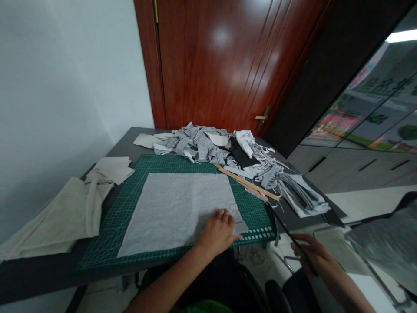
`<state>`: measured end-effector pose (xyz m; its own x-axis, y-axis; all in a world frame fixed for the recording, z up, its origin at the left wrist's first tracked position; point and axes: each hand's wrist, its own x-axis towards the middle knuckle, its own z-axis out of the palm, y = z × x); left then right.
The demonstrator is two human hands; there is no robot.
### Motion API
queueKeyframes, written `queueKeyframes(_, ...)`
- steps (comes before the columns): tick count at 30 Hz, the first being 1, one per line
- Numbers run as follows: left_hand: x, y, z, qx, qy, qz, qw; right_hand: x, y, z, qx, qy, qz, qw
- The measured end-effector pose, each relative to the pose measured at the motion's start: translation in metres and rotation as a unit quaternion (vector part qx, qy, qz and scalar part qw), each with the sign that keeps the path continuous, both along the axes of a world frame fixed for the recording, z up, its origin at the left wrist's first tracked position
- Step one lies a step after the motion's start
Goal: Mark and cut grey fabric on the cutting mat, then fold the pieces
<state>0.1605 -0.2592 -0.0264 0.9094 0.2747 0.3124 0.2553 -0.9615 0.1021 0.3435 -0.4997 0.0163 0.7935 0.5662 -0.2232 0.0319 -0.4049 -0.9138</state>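
A light grey cloth (182, 208) lies flat on the green cutting mat (130, 195). My left hand (220, 230) rests on the cloth's right part near its lower edge, fingers curled down on the fabric and the thumb stretched out towards the mat. Off the table's right front corner, my right hand (312, 256) is closed around a long, thin dark tool (293, 237), whose far end points up and left to the mat's right edge. What kind of tool it is I cannot make out.
Wooden rulers (249, 182) lie across the mat's right back edge. Behind are heaped grey and white scraps (202, 143), with folded fabric (304, 195) at the right. Cream cloth (65, 217) lies at the left. A plastic-covered chair (387, 243) stands at the right.
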Motion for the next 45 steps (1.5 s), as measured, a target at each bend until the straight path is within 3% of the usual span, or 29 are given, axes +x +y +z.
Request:
queueKeyframes(6,-0.034,-0.018,-0.019,0.082,-0.180,-0.014,0.980,0.026,0.039,0.018,0.064,-0.041,-0.062,0.995)
queueKeyframes(8,-0.054,-0.021,-0.020,0.089,-0.205,0.041,0.974,0.031,0.044,0.022,0.097,-0.047,-0.078,0.991)
queueKeyframes(10,-0.072,-0.024,-0.022,0.071,-0.188,0.137,0.970,0.032,0.049,0.024,0.121,-0.032,-0.090,0.988)
queueKeyframes(13,-0.091,-0.029,-0.030,0.042,-0.127,0.226,0.965,0.019,0.057,0.023,0.152,0.010,-0.055,0.987)
queueKeyframes(17,-0.095,-0.034,-0.032,0.020,-0.069,0.189,0.979,-0.033,0.069,0.019,0.130,0.130,0.072,0.980)
queueKeyframes(20,-0.091,-0.036,-0.020,-0.018,-0.034,0.139,0.990,-0.077,0.081,0.012,0.098,0.202,0.119,0.967)
queueKeyframes(23,-0.087,-0.034,-0.007,-0.046,-0.024,0.075,0.996,-0.101,0.090,-0.002,0.062,0.269,0.159,0.948)
queueKeyframes(26,-0.086,-0.031,-0.006,-0.073,-0.055,0.058,0.994,-0.100,0.093,-0.017,0.052,0.294,0.176,0.938)
queueKeyframes(31,-0.091,-0.031,-0.025,-0.047,-0.146,0.145,0.977,-0.074,0.099,-0.034,0.093,0.270,0.120,0.951)
queueKeyframes(34,-0.094,-0.033,-0.031,-0.032,-0.131,0.179,0.974,-0.058,0.106,-0.036,0.132,0.235,0.082,0.960)
queueKeyframes(39,-0.098,-0.031,-0.015,-0.079,-0.058,0.178,0.979,-0.057,0.095,-0.022,0.131,0.187,0.074,0.971)
queueKeyframes(42,-0.095,-0.027,-0.002,-0.084,-0.036,0.144,0.985,-0.070,0.073,-0.011,0.109,0.209,0.107,0.966)
queueKeyframes(45,-0.078,-0.024,0.006,-0.079,-0.027,0.118,0.989,-0.083,0.054,-0.010,0.062,0.255,0.113,0.958)
